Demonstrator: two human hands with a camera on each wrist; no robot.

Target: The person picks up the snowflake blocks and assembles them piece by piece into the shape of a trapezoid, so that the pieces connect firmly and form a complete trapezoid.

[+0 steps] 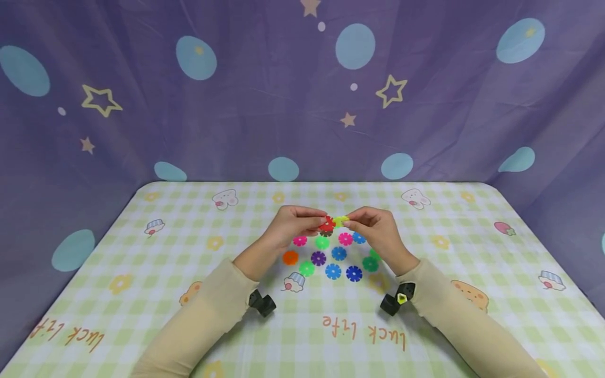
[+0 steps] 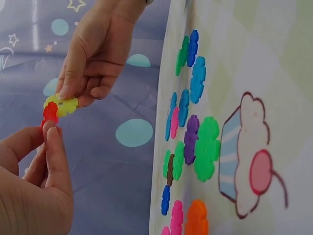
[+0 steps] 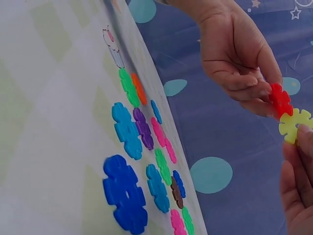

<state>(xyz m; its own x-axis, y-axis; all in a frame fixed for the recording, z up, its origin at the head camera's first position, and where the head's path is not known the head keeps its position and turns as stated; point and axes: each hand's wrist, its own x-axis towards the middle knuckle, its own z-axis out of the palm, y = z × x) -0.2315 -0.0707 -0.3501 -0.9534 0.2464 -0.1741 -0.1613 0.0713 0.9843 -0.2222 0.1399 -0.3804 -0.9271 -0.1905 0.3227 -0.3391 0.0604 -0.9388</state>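
My left hand [image 1: 289, 229] pinches a red notched plastic disc [image 1: 327, 224] between thumb and fingers. Facing it, the right hand [image 1: 379, 227] grips a yellow notched disc [image 1: 340, 221] by its outer side. Both discs are held up off the table, as the left wrist view shows. Their rims meet, with the red disc [image 3: 281, 101] turned at an angle to the yellow one [image 3: 291, 126] in the right wrist view. Fingertips cover part of each disc. Below the hands lie several more flower-shaped discs, among them a purple one [image 1: 319, 258] and a brown one [image 2: 170, 170].
An orange disc [image 1: 290, 258] lies at the left of the scattered group, a dark blue one [image 1: 354, 273] at its near side and a green one [image 1: 371, 264] at the right. A checked cloth [image 1: 179, 315] covers the table; a purple curtain [image 1: 283, 105] hangs behind.
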